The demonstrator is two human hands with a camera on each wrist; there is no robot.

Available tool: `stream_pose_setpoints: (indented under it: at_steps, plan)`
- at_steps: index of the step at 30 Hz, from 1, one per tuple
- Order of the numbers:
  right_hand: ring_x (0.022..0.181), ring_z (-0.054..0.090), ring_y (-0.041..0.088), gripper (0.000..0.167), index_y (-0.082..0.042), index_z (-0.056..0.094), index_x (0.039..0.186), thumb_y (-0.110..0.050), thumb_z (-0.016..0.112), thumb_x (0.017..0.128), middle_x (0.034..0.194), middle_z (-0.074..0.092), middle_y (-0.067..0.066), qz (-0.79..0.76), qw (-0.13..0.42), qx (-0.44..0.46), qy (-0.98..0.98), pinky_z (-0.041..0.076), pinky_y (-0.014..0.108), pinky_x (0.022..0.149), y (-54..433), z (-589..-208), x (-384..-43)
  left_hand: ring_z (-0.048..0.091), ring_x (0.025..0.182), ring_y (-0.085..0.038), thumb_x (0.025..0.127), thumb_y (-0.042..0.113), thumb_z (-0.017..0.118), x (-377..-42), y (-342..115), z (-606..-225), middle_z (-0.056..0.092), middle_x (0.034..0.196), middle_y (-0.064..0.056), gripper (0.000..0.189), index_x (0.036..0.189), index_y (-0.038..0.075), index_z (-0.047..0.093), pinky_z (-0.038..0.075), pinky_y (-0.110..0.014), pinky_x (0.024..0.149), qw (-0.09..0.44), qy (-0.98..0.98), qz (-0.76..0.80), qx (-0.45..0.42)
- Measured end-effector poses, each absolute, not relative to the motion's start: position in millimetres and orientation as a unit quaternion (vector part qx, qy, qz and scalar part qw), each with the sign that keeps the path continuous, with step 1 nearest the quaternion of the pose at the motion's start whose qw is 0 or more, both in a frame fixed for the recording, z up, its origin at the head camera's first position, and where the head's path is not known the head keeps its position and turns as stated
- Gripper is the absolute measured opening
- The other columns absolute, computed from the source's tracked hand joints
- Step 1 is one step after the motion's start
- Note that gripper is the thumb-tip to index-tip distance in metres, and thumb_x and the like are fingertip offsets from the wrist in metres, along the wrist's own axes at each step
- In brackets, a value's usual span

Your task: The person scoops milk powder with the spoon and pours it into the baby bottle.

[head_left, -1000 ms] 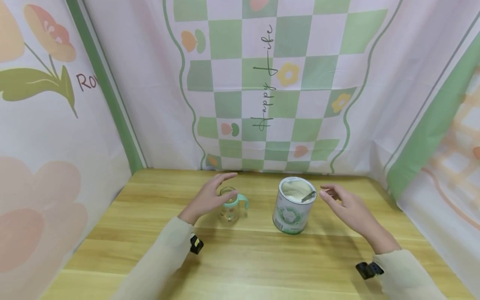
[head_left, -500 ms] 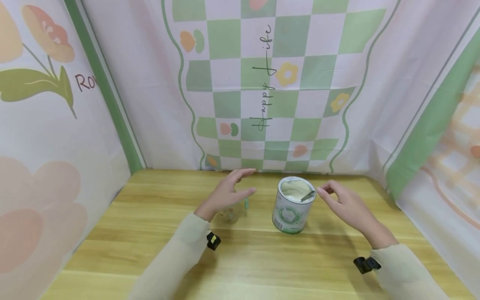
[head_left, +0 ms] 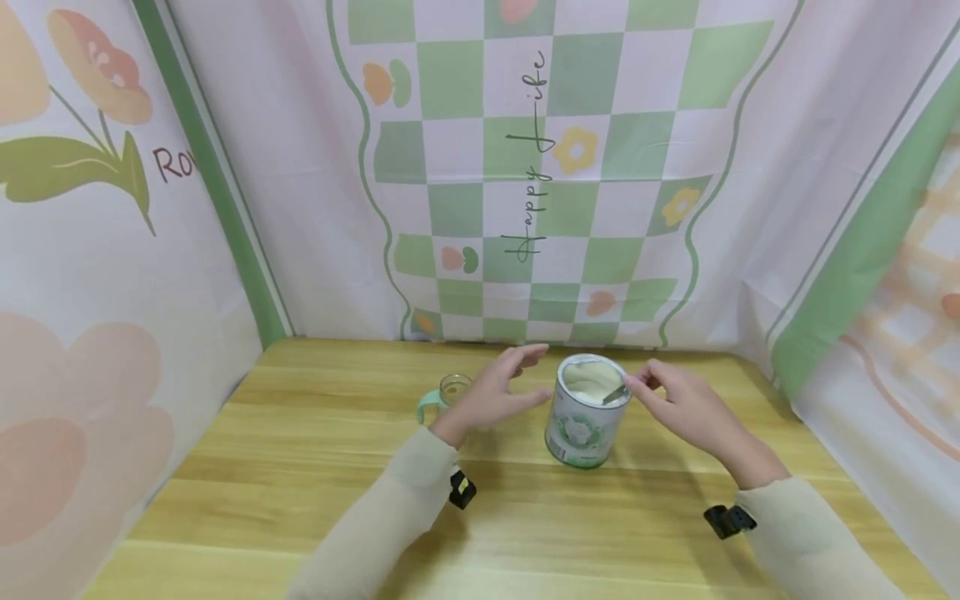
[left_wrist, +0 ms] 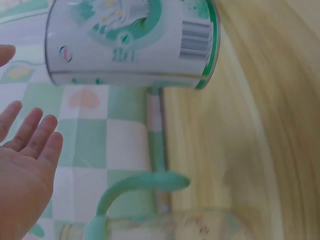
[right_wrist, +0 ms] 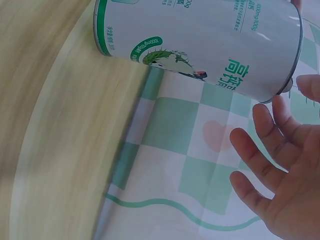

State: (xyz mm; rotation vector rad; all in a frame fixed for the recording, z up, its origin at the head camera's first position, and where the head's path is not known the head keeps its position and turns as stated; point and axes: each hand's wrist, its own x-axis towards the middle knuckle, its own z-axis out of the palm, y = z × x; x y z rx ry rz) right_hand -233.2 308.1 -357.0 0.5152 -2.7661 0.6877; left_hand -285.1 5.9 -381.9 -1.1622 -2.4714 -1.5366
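A white-and-green milk powder can (head_left: pixel 581 429) stands upright and uncovered on the table, with pale powder inside. A metal spoon (head_left: pixel 617 393) leans in it, its handle over the right rim. My right hand (head_left: pixel 686 412) is at that rim, thumb and forefinger close about the handle's end; in the right wrist view no firm pinch shows, and the other fingers are spread loosely. My left hand (head_left: pixel 495 396) is just left of the can with fingers extended, holding nothing. Behind its wrist stands a clear cup (head_left: pixel 454 387) with mint-green handles (left_wrist: pixel 145 180), partly hidden.
The wooden table (head_left: pixel 525 533) ends at a hanging checkered cloth (head_left: pixel 517 208) behind the can. More printed cloth hangs along the left and right sides. A small black device (head_left: pixel 462 489) sits at the left wrist, another (head_left: pixel 729 521) at the right.
My left hand has moved right, past the cup and up to the can. My right hand has shifted slightly left to the spoon handle. Can and cup have stayed in place.
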Motion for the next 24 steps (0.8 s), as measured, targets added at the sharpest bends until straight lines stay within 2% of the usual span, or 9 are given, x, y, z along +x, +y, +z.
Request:
stream_pose_setpoints:
  at_steps: [4, 8, 15, 19, 24]
  plan:
    - [0.077, 0.055, 0.017, 0.026, -0.014, 0.062, 0.098, -0.038, 0.052, 0.105, 0.098, 0.065, 0.003, 0.232, 0.121, 0.177, -0.949, 0.049, 0.04, 0.07, 307, -357, -234, 0.043, 0.136, -0.016, 0.094, 0.034, 0.073, -284, 17, -388, 0.044, 0.151, -0.006, 0.072, 0.153, 0.014, 0.038, 0.036, -0.032, 0.111, -0.01, -0.792, -0.495, -0.357]
    - [0.068, 0.049, 0.016, 0.027, -0.015, 0.06, 0.093, -0.038, 0.053, 0.105, 0.091, 0.062, 0.001, 0.227, 0.127, 0.181, -0.948, 0.046, 0.035, 0.064, 306, -356, -236, 0.042, 0.138, -0.02, 0.092, 0.032, 0.075, -285, 26, -394, 0.041, 0.152, -0.007, 0.078, 0.156, 0.016, 0.033, 0.036, -0.034, 0.112, -0.02, -0.79, -0.505, -0.347]
    - [0.071, 0.051, 0.015, 0.031, -0.017, 0.059, 0.081, -0.039, 0.058, 0.103, 0.078, 0.056, -0.003, 0.213, 0.132, 0.194, -0.949, 0.044, 0.033, 0.062, 300, -351, -240, 0.035, 0.143, -0.026, 0.083, 0.038, 0.084, -285, 44, -402, 0.033, 0.159, -0.007, 0.103, 0.161, 0.024, 0.019, 0.031, -0.049, 0.114, -0.051, -0.778, -0.545, -0.308]
    - [0.067, 0.05, 0.014, 0.034, -0.018, 0.059, 0.076, -0.043, 0.062, 0.1, 0.073, 0.054, -0.005, 0.197, 0.127, 0.194, -0.952, 0.042, 0.032, 0.06, 296, -347, -242, 0.032, 0.145, -0.024, 0.08, 0.041, 0.086, -284, 54, -406, 0.03, 0.161, -0.004, 0.109, 0.161, 0.025, 0.016, 0.03, -0.052, 0.114, -0.065, -0.771, -0.564, -0.288]
    - [0.059, 0.046, 0.012, 0.032, -0.019, 0.061, 0.073, -0.041, 0.067, 0.097, 0.066, 0.052, -0.006, 0.178, 0.124, 0.198, -0.956, 0.039, 0.031, 0.056, 289, -341, -242, 0.034, 0.142, -0.016, 0.076, 0.042, 0.089, -283, 62, -408, 0.03, 0.16, 0.001, 0.114, 0.162, 0.025, 0.015, 0.031, -0.047, 0.113, -0.085, -0.765, -0.581, -0.264]
